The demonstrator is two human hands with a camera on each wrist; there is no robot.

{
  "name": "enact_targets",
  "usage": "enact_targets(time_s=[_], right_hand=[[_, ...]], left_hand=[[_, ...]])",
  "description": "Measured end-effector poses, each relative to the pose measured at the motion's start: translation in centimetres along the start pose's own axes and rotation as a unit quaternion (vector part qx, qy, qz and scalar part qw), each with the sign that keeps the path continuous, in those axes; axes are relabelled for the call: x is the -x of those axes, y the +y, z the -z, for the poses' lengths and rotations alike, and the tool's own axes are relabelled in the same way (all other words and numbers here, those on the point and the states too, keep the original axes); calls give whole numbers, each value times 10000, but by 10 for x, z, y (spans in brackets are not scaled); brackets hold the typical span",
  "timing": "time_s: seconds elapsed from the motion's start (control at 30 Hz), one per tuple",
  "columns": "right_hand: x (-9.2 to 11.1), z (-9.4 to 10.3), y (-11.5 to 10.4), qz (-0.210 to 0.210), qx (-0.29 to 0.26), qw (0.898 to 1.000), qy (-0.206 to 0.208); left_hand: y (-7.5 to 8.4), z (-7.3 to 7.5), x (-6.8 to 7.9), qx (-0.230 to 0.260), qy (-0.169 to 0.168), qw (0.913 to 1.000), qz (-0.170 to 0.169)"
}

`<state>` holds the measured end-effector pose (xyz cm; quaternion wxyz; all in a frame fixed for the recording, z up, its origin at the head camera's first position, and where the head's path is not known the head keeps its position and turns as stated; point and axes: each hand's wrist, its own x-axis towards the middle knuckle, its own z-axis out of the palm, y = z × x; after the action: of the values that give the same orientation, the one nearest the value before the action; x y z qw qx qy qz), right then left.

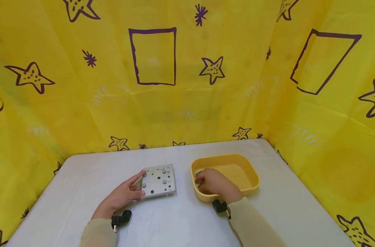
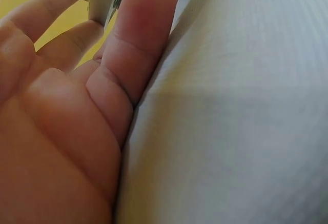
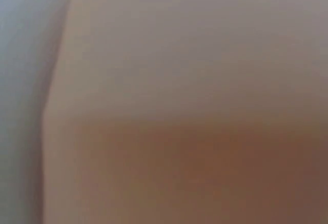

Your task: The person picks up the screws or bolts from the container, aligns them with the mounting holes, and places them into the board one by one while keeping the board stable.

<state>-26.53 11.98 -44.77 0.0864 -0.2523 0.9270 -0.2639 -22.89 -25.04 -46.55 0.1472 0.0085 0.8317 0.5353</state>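
Steady the plate point(image 1: 156, 183), pinch fittings point(image 1: 198, 173) singly
Your left hand point(image 1: 124, 194) grips its nine-o'clock edge; what your right hand point(image 1: 216, 183) grips, at the tray's point(image 1: 233, 172) nine o'clock, I can't tell.

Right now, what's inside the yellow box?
The right hand and small metal pieces are at the left end of the yellow box. Whatever lies beneath the hand is covered.

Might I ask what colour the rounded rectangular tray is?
The tray is warm yellow, clearest in the head view.
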Motion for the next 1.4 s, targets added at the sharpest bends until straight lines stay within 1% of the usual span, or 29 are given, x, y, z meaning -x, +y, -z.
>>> enact_targets(time_s=[0.13, 0.17, 0.27, 0.43, 0.57, 0.7, 0.83, 0.9, 0.97, 1.03, 1.07, 1.1, 1.17, 1.27, 1.33, 1.4], right_hand=[[-1, -1, -1, 294, 202, 9993, -69], [-1, -1, -1, 304, 253, 9992, -89], [-2, -1, -1, 278, 340, 9990, -74], [-2, -1, -2, 214, 454, 9987, -13], [-2, 1, -5, 64, 506, 9987, -34], [-1, 5, -8, 34, 741, 9972, 96], [4, 12, -13, 52, 886, 9950, 467], [6, 17, -17, -51, 579, 9957, 715], [7, 23, -21, -147, -29, 9951, 976], [5, 27, -26, -205, -696, 9899, 1215], [4, 28, -28, -211, -1064, 9855, 1305], [4, 29, -30, -211, -1376, 9807, 1376], [2, 27, -34, -255, -2043, 9675, 1468], [-1, 21, -41, -325, -2992, 9419, 1492], [-3, 16, -46, -425, -3500, 9243, 1462], [-6, 13, -52, -545, -3793, 9126, 1424]], left_hand=[[-2, 0, 1, -34, 20, 10000, 35], [-2, 0, 0, -48, 31, 10000, 38], [-3, 0, -1, -34, 69, 10000, 33], [-4, 1, -2, 91, 30, 9999, 37], [-3, 2, -1, 71, 29, 10000, 15], [-1, 2, 0, 1, 47, 10000, -28], [0, 1, 1, -20, 27, 10000, -52], [0, 2, 1, -46, 20, 10000, -67], [0, 2, -1, -78, 13, 9999, -114], [0, 2, -2, -100, -2, 9998, -170], [-1, 2, -2, -92, -9, 9998, -195], [-1, 3, -3, -81, -15, 9997, -211], [-1, 3, -2, -64, -29, 9998, -212], [-2, 2, -1, -75, -28, 9998, -166], [-2, 2, 0, -101, -10, 9999, -121], [-1, 2, -1, -125, 1, 9999, -101]])
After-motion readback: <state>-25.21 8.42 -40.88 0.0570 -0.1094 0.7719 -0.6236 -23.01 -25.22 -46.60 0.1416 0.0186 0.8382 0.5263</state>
